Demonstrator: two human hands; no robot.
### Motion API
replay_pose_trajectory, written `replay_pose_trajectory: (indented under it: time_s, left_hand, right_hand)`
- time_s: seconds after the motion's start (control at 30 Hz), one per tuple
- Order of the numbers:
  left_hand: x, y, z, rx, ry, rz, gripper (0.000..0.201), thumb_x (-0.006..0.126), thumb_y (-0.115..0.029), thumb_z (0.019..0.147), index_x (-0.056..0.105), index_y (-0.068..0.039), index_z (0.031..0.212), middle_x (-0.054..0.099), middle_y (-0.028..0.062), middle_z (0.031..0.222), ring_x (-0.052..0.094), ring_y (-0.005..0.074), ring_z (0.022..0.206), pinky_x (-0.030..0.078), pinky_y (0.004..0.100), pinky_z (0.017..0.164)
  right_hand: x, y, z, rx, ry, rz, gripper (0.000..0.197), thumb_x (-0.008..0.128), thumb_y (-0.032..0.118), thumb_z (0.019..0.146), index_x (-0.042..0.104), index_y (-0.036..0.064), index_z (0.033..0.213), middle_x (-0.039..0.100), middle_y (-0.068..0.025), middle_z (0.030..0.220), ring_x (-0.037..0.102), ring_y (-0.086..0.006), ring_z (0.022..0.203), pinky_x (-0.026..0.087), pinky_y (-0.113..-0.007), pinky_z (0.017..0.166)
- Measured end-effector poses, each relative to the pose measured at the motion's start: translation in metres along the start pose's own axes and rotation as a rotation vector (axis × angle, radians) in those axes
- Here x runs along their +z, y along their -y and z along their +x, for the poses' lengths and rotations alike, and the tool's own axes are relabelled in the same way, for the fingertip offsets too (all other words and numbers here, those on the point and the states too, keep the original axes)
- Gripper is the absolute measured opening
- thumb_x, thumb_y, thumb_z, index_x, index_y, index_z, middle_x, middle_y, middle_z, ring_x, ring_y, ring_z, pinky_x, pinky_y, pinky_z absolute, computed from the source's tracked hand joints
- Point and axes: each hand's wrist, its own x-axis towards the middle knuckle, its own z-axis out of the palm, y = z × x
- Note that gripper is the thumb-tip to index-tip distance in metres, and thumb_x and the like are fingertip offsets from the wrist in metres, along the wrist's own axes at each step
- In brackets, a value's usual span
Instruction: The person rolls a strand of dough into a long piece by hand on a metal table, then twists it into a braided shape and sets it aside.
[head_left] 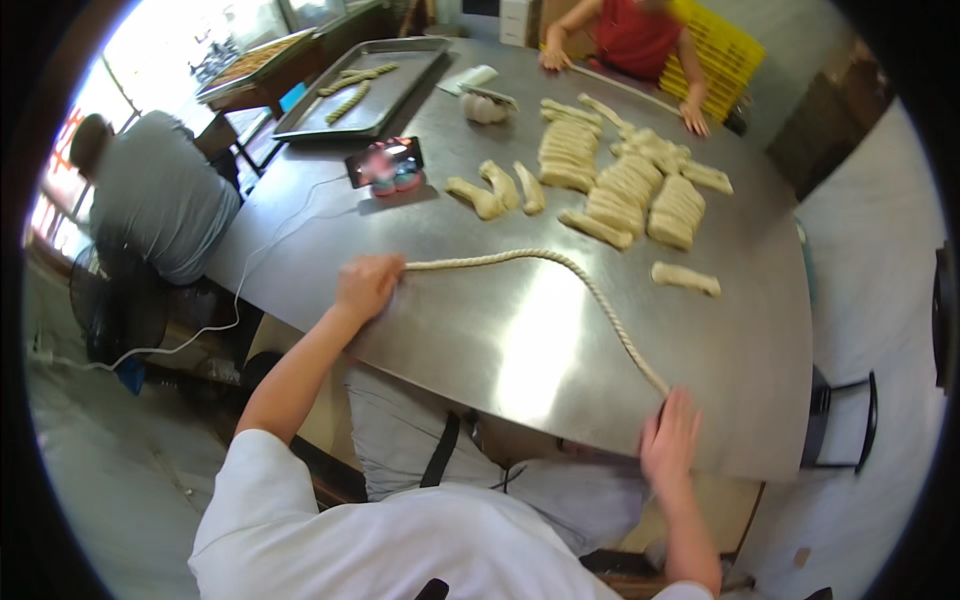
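A long twisted rope of pale dough [540, 254] lies in an arc across the metal table, running between my hands. Its left end goes into my left hand [370, 286], whose fingers are curled closed over it at the table's near edge. My right hand [671, 438] is at the other end, near the front right edge. Its fingers look stretched out over the dough tip, slightly blurred by motion. Beyond the rope, a single short dough piece [685, 279] lies to the right, and several loose pieces [487, 197] lie farther off.
Stacked dough strips [620, 195] cover the far right of the metal table [450, 330]. A propped phone [385, 162] with a white cable [240, 285] stands left. Behind it, a tray [390, 85] holds twisted dough. Across the table, a person in red [635, 45] handles another strand; another person [160, 190] sits left.
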Motion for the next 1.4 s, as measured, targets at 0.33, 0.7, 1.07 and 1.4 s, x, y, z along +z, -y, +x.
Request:
replay_pose_trajectory:
  time_s: [0.33, 0.7, 1.07, 1.4]
  left_hand:
    - [0.010, 0.009, -0.083, 0.184, -0.122, 0.321, 0.031, 0.065, -0.028, 0.107, 0.072, -0.011, 0.131, 0.074, 0.0190, 0.122, 0.069, 0.0440, 0.112, 0.054, 0.0564, 0.096]
    - [0.005, 0.004, -0.006, -0.083, -0.052, -0.195, 0.030, 0.072, -0.027, 0.103, 0.073, -0.009, 0.127, 0.074, 0.0167, 0.134, 0.065, 0.0401, 0.130, 0.052, 0.0517, 0.111]
    - [0.033, -0.061, -0.066, 0.004, 0.011, -0.470, 0.028, 0.065, -0.031, 0.112, 0.072, -0.008, 0.127, 0.078, 0.0115, 0.120, 0.072, 0.0275, 0.105, 0.056, 0.0407, 0.095]
    - [-0.044, -0.016, -0.033, 0.147, 0.458, -0.393, 0.031, 0.067, -0.038, 0.110, 0.074, -0.008, 0.109, 0.069, 0.0120, 0.082, 0.063, 0.0250, 0.074, 0.051, 0.0419, 0.071]
  right_hand:
    - [0.009, -0.087, 0.053, -0.255, -0.157, 0.339, 0.028, 0.060, 0.024, 0.110, 0.069, 0.0000, 0.121, 0.067, -0.0230, 0.143, 0.061, -0.0443, 0.137, 0.048, -0.050, 0.118]
    - [-0.027, 0.034, 0.135, 0.371, -0.081, 1.810, 0.039, 0.057, 0.012, 0.109, 0.054, 0.0066, 0.147, 0.059, -0.0026, 0.080, 0.061, -0.0152, 0.070, 0.054, -0.032, 0.066]
    - [-0.024, 0.144, 0.202, -0.264, 0.075, 0.344, 0.018, 0.064, 0.018, 0.101, 0.072, 0.0024, 0.097, 0.077, -0.0162, 0.109, 0.072, -0.0407, 0.096, 0.057, -0.052, 0.082]
    - [-0.079, -0.064, 0.151, 0.084, 0.375, 0.973, 0.017, 0.070, 0.021, 0.104, 0.077, 0.0062, 0.100, 0.063, 0.0013, 0.071, 0.055, -0.0096, 0.062, 0.044, -0.030, 0.057]
